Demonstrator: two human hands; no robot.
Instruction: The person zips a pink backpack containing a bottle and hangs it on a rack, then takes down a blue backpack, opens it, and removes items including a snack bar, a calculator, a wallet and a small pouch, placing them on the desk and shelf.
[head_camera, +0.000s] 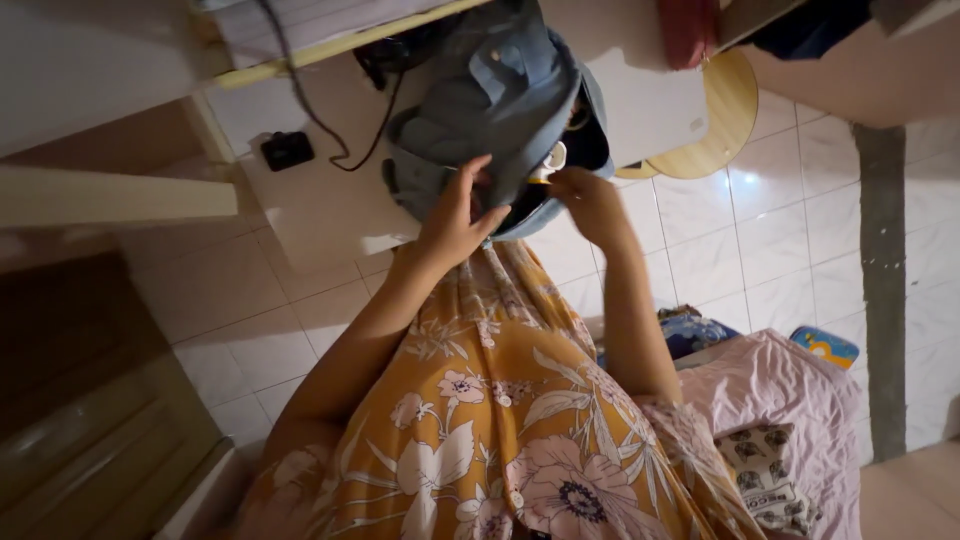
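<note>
The left hand (458, 215) grips the lower edge of a grey-blue denim garment (495, 100), fingers curled over the cloth. Just right of it, the right hand (588, 200) seems to pinch the same hem, though shadow blurs its fingers. Below both wrists hangs an orange floral dress (480, 420).

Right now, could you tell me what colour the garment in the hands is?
Greyish blue garment, clearest in the head view.

A small black box (287, 150) with a dark cable (300, 95) lies on the white tabletop (320, 200) in the upper left. A round wooden board (722, 120) is at upper right. Pink bedding (790, 390) and a patterned cloth (770, 475) fill the lower right, over white floor tiles (760, 230).
</note>
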